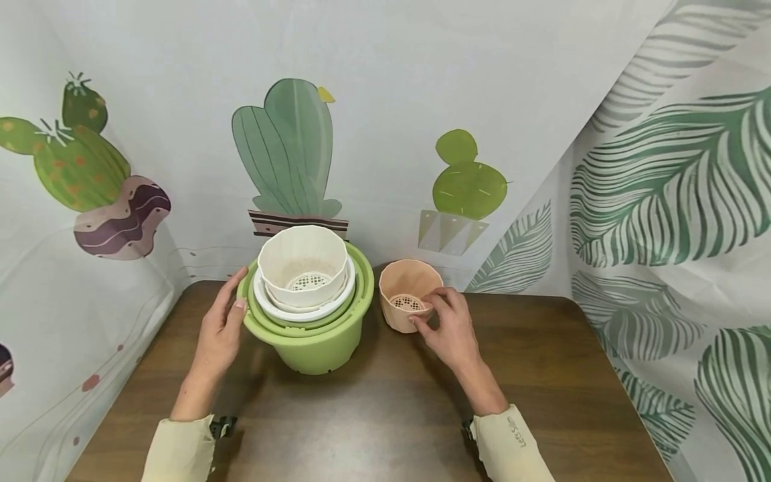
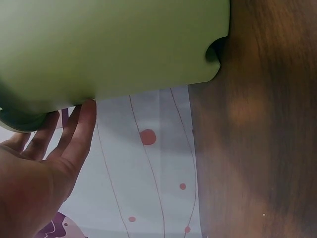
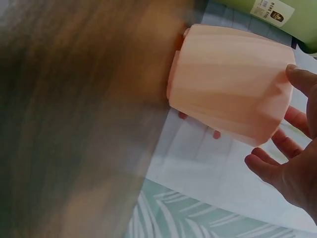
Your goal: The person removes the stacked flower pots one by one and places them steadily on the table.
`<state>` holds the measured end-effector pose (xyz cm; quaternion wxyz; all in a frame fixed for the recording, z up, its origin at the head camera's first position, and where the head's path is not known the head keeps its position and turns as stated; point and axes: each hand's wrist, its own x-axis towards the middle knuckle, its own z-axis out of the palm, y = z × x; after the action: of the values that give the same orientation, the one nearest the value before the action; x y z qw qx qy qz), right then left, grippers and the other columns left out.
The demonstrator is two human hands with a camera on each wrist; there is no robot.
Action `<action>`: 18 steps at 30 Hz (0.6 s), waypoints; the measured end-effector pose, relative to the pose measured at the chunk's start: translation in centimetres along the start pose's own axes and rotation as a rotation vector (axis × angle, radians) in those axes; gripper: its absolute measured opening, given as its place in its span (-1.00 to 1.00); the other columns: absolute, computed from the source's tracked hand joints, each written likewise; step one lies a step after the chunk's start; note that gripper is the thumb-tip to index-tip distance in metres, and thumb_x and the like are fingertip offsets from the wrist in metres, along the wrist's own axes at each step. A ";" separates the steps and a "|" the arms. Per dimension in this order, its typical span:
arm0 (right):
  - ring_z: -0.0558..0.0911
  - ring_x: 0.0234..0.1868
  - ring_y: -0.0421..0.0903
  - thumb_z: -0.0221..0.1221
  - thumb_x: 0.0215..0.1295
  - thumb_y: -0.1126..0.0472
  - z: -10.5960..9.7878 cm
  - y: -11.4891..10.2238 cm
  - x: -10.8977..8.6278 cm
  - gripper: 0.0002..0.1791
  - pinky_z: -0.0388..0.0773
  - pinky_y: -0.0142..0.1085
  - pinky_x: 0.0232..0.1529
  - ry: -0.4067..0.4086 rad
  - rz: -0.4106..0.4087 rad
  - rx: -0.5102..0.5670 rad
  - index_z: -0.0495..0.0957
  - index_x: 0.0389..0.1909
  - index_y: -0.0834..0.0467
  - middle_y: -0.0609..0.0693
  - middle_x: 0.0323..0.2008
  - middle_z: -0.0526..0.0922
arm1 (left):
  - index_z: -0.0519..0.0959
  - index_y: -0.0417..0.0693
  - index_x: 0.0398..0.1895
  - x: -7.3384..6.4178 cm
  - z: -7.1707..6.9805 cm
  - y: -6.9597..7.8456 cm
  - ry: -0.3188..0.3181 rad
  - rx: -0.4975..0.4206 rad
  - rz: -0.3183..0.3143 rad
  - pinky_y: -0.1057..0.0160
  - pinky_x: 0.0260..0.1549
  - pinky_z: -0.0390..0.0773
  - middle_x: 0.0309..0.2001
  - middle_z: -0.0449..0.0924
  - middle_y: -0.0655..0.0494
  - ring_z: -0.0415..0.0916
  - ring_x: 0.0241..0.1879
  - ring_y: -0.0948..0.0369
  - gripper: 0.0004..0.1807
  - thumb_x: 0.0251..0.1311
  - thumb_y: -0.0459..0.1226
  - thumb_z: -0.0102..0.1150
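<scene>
A pink pot (image 1: 405, 282) at the far side of the brown table (image 1: 361, 428) is pinched at its near right rim by the right hand (image 1: 448, 328). Just to its left, a large green pot (image 1: 319, 347) is filled with nested pots, a cream pot (image 1: 307, 249) uppermost. Its left side is touched by the left hand (image 1: 219, 328), fingers extended, ungripping. A cactus-printed cloth (image 1: 385, 120) is seen beyond.

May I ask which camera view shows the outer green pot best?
The head view: the outer green pot shows from rim to base. The left wrist shows a cropped side; the right, a labelled portion.
</scene>
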<state>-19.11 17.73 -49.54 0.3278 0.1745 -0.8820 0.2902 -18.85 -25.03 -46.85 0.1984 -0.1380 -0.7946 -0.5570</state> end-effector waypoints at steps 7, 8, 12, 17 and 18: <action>0.56 0.11 0.25 0.65 -0.03 0.24 -1.0 -0.6 0.9 -0.51 0.50 0.08 0.17 0.054 -0.027 0.028 0.73 -0.08 0.31 0.21 0.02 0.61 | 0.29 0.11 0.66 0.2 -0.1 0.1 -0.005 0.015 0.010 0.58 0.29 0.32 0.60 0.28 0.03 0.32 0.45 0.41 -0.45 0.68 -0.31 -0.14; 0.56 0.11 0.24 0.65 -0.02 0.23 -1.1 -0.8 1.0 -0.52 0.49 0.07 0.17 0.058 -0.030 0.031 0.73 -0.07 0.30 0.20 0.03 0.61 | 0.29 0.11 0.66 0.2 -0.1 0.1 -0.005 0.016 0.011 0.58 0.29 0.32 0.60 0.28 0.03 0.32 0.45 0.42 -0.45 0.68 -0.31 -0.14; 0.56 0.11 0.21 0.63 0.03 0.22 -1.6 -1.5 1.7 -0.53 0.51 0.06 0.13 0.071 -0.046 0.036 0.73 -0.05 0.28 0.20 0.04 0.61 | 0.29 0.09 0.66 0.1 0.0 0.1 -0.005 0.004 0.011 0.58 0.30 0.32 0.61 0.27 0.02 0.31 0.46 0.41 -0.45 0.68 -0.32 -0.14; 0.58 0.12 0.17 0.59 0.10 0.23 -2.3 -2.5 2.4 -0.57 0.56 0.07 0.12 0.066 -0.068 0.067 0.72 -0.03 0.27 0.20 0.05 0.61 | 0.29 0.09 0.66 0.0 -0.1 0.1 -0.003 0.011 0.004 0.58 0.29 0.33 0.60 0.27 0.01 0.33 0.44 0.43 -0.45 0.68 -0.31 -0.13; 0.59 0.13 0.16 0.59 0.10 0.23 -2.4 -2.8 2.5 -0.57 0.57 0.06 0.13 0.065 -0.073 0.078 0.72 -0.02 0.27 0.21 0.05 0.61 | 0.29 0.10 0.66 0.0 -0.1 0.1 -0.004 0.015 0.003 0.59 0.28 0.33 0.60 0.27 0.02 0.33 0.43 0.44 -0.45 0.68 -0.31 -0.13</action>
<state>-18.41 16.80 -45.21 0.3598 0.2097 -0.8519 0.3176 -18.76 -25.08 -46.78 0.1987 -0.1388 -0.7990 -0.5504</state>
